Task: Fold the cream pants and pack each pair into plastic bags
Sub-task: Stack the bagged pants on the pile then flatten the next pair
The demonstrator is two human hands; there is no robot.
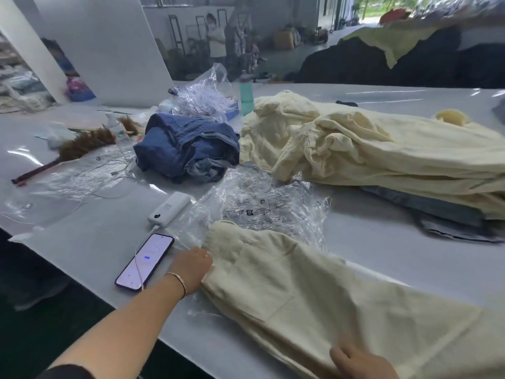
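Folded cream pants (314,291) lengthwise far-left to near-right, both hands' (191,265) grip hidden

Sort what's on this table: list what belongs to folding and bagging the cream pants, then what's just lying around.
Part of the job:
- cream pants under the left hand and right hand
- pile of cream pants
- plastic bags

Just lying about:
- phone
- power bank
- blue jeans
- feather duster
- green bottle
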